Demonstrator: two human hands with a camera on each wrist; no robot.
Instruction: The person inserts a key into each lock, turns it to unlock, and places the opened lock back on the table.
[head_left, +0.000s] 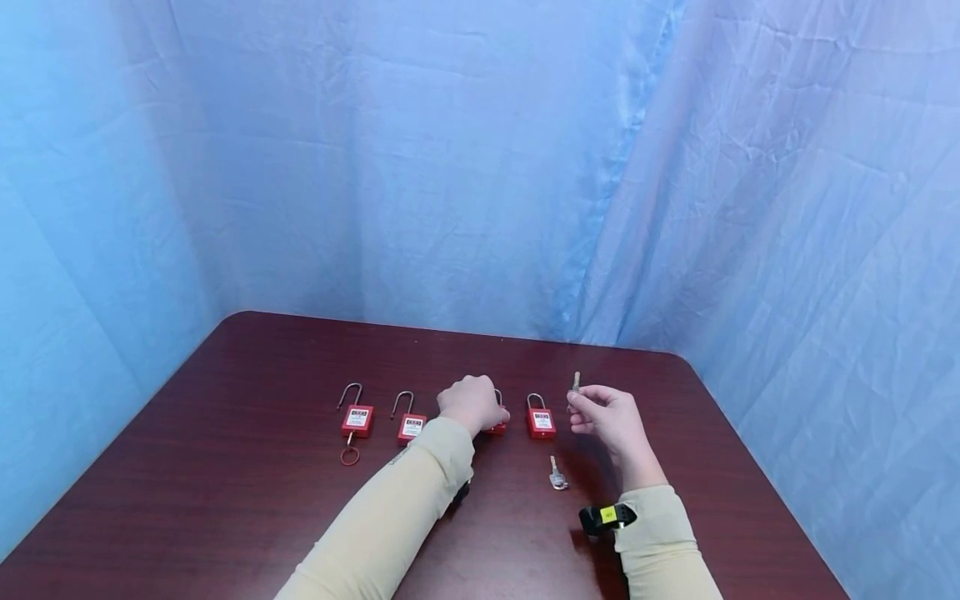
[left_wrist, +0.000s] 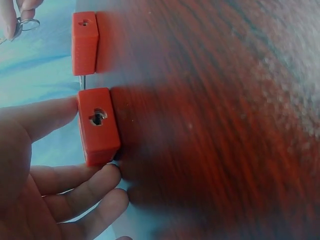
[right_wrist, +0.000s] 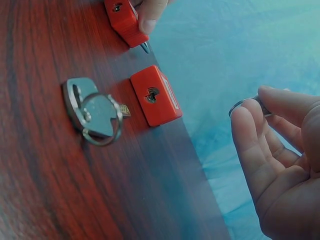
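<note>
Pinched between thumb and fingers, the third padlock (head_left: 497,427) sits in the left hand (head_left: 471,403) on the table (head_left: 225,500). At its 3 o'clock the right hand (head_left: 606,417) pinches a key (head_left: 576,382) upright, above the fourth padlock (head_left: 541,422); a spare key (head_left: 557,477) lies at 5 o'clock.

Both arms wear long, close-fitting beige sleeves (head_left: 390,517) that end at the wrists, leaving the left hand (head_left: 471,403) and the right hand (head_left: 611,421) bare. A black strap (head_left: 606,518) with a small yellow mark sits at the right wrist, just below the cuff. A dark device (head_left: 459,492) shows under the left forearm, mostly hidden by the sleeve.
</note>
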